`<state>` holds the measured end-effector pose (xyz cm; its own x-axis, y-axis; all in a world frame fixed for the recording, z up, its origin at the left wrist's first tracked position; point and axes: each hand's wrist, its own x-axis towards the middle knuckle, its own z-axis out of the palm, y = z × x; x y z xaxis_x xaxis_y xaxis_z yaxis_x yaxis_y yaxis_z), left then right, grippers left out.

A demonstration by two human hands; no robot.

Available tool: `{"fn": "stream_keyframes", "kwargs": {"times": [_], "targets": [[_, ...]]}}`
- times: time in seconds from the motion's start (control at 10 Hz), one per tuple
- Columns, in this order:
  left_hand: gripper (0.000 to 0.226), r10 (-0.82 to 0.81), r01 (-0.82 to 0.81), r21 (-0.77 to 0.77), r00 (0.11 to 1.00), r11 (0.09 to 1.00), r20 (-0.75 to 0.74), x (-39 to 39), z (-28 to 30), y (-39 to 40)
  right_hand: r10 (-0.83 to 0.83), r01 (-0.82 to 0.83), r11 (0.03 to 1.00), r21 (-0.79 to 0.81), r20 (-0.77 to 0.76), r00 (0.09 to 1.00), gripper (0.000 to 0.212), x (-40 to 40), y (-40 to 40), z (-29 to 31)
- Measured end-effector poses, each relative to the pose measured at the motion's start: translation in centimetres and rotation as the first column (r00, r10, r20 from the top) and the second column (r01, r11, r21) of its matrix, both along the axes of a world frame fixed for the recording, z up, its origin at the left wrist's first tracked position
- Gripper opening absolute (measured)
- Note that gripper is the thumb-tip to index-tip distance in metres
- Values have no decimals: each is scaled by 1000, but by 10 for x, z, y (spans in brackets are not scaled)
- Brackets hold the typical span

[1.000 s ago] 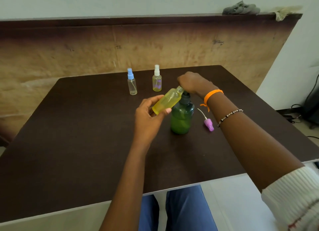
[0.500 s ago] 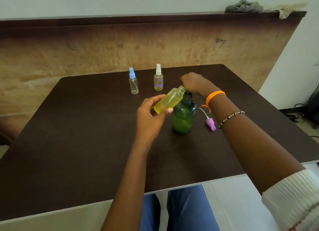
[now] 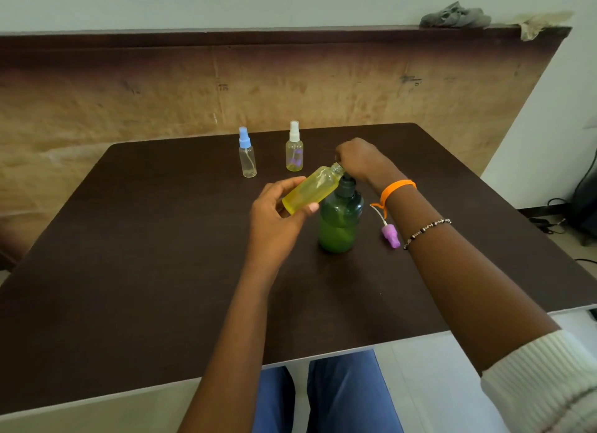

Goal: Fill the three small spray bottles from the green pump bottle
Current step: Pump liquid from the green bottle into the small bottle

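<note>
A green pump bottle (image 3: pixel 339 222) stands mid-table. My right hand (image 3: pixel 358 158) is curled over its dark pump head, which the hand mostly hides. My left hand (image 3: pixel 274 216) grips an uncapped small bottle (image 3: pixel 311 188) full of yellow liquid, tilted with its open neck up against the pump spout. That bottle's purple spray cap (image 3: pixel 390 235) with its tube lies on the table right of the green bottle. Farther back stand two capped spray bottles: a clear one with a blue cap (image 3: pixel 247 153) and a yellowish one with a white cap (image 3: pixel 294 148).
The dark brown table (image 3: pixel 129 271) ends near my lap, with blue trousers below its front edge. A worn brown panel (image 3: pixel 161 86) backs the table. Grey cloths (image 3: pixel 455 15) lie on the ledge above. Cables (image 3: pixel 559 219) trail on the floor at right.
My right hand has sunk slightly onto the pump head, and the tilted bottle stays at the spout. The camera view has shifted a little.
</note>
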<state>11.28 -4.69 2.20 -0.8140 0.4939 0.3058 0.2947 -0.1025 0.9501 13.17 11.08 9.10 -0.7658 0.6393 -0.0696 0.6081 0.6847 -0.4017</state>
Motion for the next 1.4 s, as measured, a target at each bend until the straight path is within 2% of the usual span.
{"fn": "stream_keyframes", "kwargs": {"times": [0.3,0.5,0.8,0.9,1.2,1.4], "targets": [[43,0,0,2,1000,1000,-3,-1,4,0,-13,10,999,-40,-65,998,36,-2,5,4],[44,12,-12,-2,1000,1000,-4,-1,-2,3,-18,15,998,-56,-55,998,34,-3,4,-6],[41,30,-30,21,999,999,-27,-1,0,3,-51,50,999,-20,-45,998,29,5,-2,14],[41,37,-37,15,999,999,-27,1,-2,2,-8,6,999,-46,-45,999,32,2,-2,3],[40,17,-16,19,1000,1000,-24,1,0,2,-15,13,998,-59,-23,1000,37,4,-6,11],[38,9,-8,33,1000,999,-14,2,-3,2,0,-5,986,-166,-32,999,38,0,-4,10]]}}
